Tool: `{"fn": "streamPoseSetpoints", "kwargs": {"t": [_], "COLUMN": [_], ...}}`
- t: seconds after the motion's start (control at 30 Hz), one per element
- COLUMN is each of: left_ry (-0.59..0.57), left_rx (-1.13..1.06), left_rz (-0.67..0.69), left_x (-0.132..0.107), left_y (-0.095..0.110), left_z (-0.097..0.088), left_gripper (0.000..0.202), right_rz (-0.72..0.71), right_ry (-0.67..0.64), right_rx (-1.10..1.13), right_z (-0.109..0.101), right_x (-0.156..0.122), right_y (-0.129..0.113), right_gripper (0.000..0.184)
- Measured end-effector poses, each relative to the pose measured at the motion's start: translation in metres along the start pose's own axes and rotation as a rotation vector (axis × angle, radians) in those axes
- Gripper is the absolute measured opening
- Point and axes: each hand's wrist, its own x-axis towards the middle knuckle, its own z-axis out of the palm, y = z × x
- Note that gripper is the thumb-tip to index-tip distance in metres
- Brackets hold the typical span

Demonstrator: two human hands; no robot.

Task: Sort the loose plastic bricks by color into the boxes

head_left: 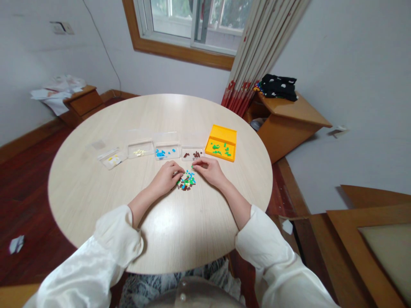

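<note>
The round, pale bench (167,239) carries everything. Toward its right edge an open yellow box (224,133) holds green pieces (216,146); three clear boxes (167,139) run leftward from it with brown, blue and cream pieces, and a small clear bag (104,159) lies nearest the left edge. The two hands sit apart: the left hand (167,176) touches the pile's left side, its grip unclear, while the right hand (210,170) seems to pinch a single green piece (192,166). The mixed pile (186,181) lies between them, well in from the near edge. Picking out single pieces looks to be the step in hand; the next move calls for a light fingertip hold, clear of neighbouring pieces.
</note>
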Motion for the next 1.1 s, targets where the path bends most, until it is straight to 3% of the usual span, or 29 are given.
{"fn": "streamPoseSetpoints", "kwargs": {"t": [0.43,0.53,0.67,0.77,0.93,1.1], "left_ry": [0.011,0.028,0.061,0.078,0.084,0.042], "left_rx": [0.033,0.035,0.055,0.068,0.021,-0.018], "left_rz": [-0.027,-0.041,-0.061,-0.079,-0.068,0.013], "left_x": [0.000,0.000,0.001,0.001,0.000,-0.001], "left_y": [0.000,0.000,-0.002,-0.005,-0.002,0.001], "left_z": [-0.002,-0.003,-0.004,-0.004,-0.005,-0.006], "left_gripper": [0.017,0.019,0.021,0.021,0.019,0.022], "right_rz": [-0.016,-0.026,-0.034,-0.034,-0.025,-0.069], "right_ry": [0.043,0.205,0.580,0.732,0.806,0.752], "right_rx": [0.089,0.082,0.028,-0.005,-0.036,-0.190], "right_z": [-0.005,-0.017,-0.046,-0.066,-0.079,-0.067], "right_x": [0.002,0.008,0.016,0.018,0.017,0.012], "right_y": [-0.004,0.003,0.019,0.031,0.040,0.026], "right_gripper": [0.009,0.011,0.014,0.014,0.012,0.008]}}
